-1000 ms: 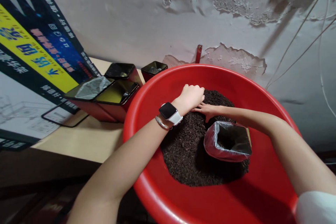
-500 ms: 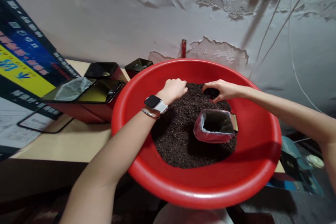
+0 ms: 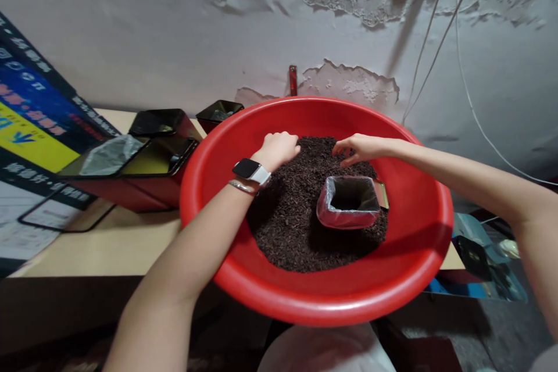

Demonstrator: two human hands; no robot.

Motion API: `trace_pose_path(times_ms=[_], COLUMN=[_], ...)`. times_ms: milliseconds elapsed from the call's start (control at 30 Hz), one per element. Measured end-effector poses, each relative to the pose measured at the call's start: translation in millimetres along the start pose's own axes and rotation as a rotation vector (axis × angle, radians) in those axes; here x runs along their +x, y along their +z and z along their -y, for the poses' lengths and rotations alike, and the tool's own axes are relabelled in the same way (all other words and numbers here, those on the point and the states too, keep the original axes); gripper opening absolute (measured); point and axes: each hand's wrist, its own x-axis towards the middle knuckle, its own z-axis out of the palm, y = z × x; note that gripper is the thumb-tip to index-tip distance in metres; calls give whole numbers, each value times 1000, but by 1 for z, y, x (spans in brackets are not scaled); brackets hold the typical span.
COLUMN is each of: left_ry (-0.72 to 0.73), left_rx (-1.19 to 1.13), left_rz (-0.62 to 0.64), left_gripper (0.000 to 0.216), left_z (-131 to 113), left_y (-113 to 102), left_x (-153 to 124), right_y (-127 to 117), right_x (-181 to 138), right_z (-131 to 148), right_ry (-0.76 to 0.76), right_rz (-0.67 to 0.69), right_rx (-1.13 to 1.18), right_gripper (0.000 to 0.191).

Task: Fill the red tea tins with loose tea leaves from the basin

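A wide red plastic basin (image 3: 331, 305) holds a bed of dark, shredded material like loose tea leaves (image 3: 288, 232). My left hand (image 3: 279, 148), with a watch and a bangle at the wrist, is above the far left of the leaves. Its fingers are curled closed, and anything inside is hidden. Across from it, my right hand (image 3: 357, 148) hovers over the far right of the heap, fingers bent but apart, with nothing visible between them. Just nearer than that hand, a red tin lined with a clear plastic bag (image 3: 344, 218) stands upright on the leaves, its mouth uncovered.
Left of the basin, several dark-rimmed red tins (image 3: 131, 189) stand on a pale tabletop (image 3: 143, 250), one with a plastic liner. A printed panel (image 3: 30, 128) leans at the far left. Behind is a peeling wall (image 3: 174, 29) with hanging cords (image 3: 462, 64).
My right hand's fingers have loosened, and the dark round thing at them before is no longer visible. The view has shifted slightly right. My left hand keeps its pose.
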Motion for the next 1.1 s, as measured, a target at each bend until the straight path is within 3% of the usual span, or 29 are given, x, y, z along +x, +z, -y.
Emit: trace_pose_path(times_ms=[200,267,400,533,667,767,867,1000,1100], left_ry=[44,73,127,139,107,84,75,74,77], left_rx=[-4,-3,-22,-43,-5,7,10,18,17], left_rz=[-28,-39,-58,-39,9,35,49,51,45], left_gripper=[38,37,35,35,35,36,37,38,38], left_z=[-4,-7,-13,-13,-11,-8,-7,-8,-12], left_y=[-5,-8,-10,-9,-3,2,5,8,8], left_x=[-5,-7,-10,-9,-5,-2,1,1,0], right_y=[77,101,120,107,70,32,3,-6,-3], right_x=[62,78,100,107,85,47,5,-35,-42], right_z=[-46,-55,-68,-72,-52,-21,11,37,37], right_ry=[197,143,-45,42,11,-95,-190,-193,-159], right_rz=[259,251,137,42,-44,-137,-145,-43,1], right_rx=[-121,-83,-63,-111,-52,14,37,73,115], right_gripper=[116,117,90,59,43,41,39,40,49])
